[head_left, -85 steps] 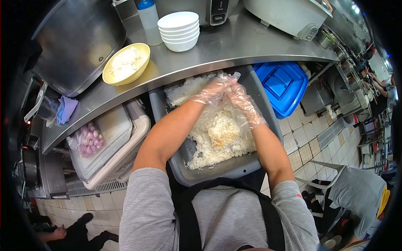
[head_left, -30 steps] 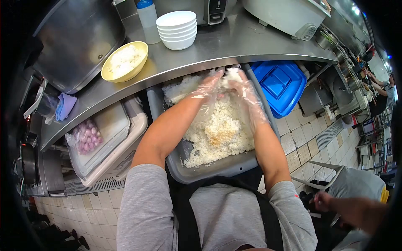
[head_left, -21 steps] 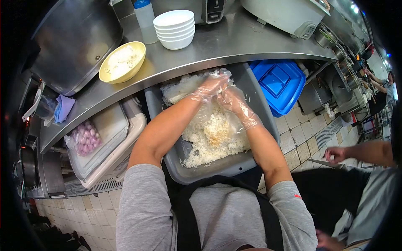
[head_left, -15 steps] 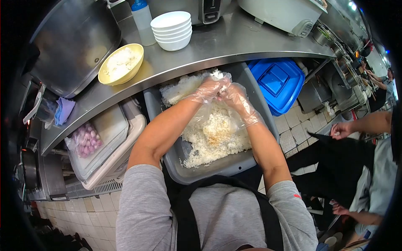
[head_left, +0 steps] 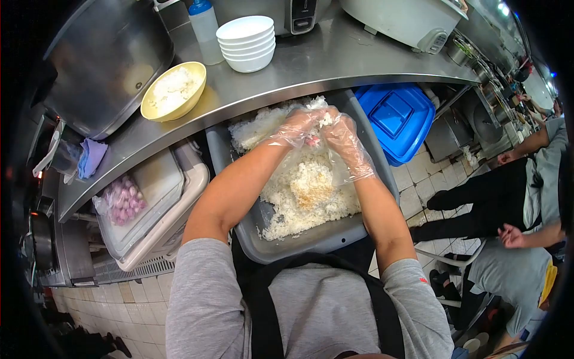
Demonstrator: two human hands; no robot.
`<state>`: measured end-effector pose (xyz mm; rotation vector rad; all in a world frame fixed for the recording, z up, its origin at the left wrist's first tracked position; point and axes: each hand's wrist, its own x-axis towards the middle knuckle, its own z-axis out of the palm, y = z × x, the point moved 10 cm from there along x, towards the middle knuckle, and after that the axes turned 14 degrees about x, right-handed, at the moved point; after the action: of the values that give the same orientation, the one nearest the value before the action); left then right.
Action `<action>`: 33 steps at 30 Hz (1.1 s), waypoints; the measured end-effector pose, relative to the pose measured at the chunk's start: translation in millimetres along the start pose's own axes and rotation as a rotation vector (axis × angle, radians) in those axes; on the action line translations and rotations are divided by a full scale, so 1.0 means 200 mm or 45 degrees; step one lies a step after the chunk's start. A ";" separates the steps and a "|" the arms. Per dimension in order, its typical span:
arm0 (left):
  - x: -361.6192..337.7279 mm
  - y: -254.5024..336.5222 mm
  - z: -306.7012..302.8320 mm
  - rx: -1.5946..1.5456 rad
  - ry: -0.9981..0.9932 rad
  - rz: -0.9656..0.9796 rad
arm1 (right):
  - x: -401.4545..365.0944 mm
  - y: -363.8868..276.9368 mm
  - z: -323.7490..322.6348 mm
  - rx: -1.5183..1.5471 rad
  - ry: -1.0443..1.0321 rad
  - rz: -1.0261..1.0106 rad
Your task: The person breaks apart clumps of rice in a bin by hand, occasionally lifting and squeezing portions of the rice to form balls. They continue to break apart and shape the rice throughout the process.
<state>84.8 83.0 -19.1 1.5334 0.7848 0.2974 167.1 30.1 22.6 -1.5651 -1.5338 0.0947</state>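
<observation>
Cooked rice (head_left: 311,185) lies in a grey plastic tub (head_left: 269,251), with a browner patch in its middle. Over the far part of the tub, my left hand (head_left: 301,124) and my right hand (head_left: 345,140), both in clear plastic gloves, come together. Their fingers are curled and closed around white rice clumps between them. Something small and reddish shows just under the fingers, too small to name. A yellow bowl (head_left: 197,99) of rice sits tilted at the steel counter's near edge.
Along the steel counter (head_left: 335,60) stand stacked white bowls (head_left: 246,51), a squeeze bottle (head_left: 205,36), a big pot (head_left: 107,66) and a white cooker (head_left: 400,24). A blue lidded container (head_left: 397,119) is right of the tub. Other people (head_left: 508,191) are at the right.
My hands have shifted slightly, and the rice between them shows more. At the right, a standing person has moved away and another person, bent low, has come into view.
</observation>
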 end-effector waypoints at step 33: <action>-0.69 -0.32 0.78 2.617 -0.511 1.480 | -0.05 0.26 0.05 0.471 -0.459 0.239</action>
<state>61.6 -128.9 -65.2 3.7015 -0.6907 -0.1687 197.0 37.8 -20.9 -1.4356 -1.5250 0.7595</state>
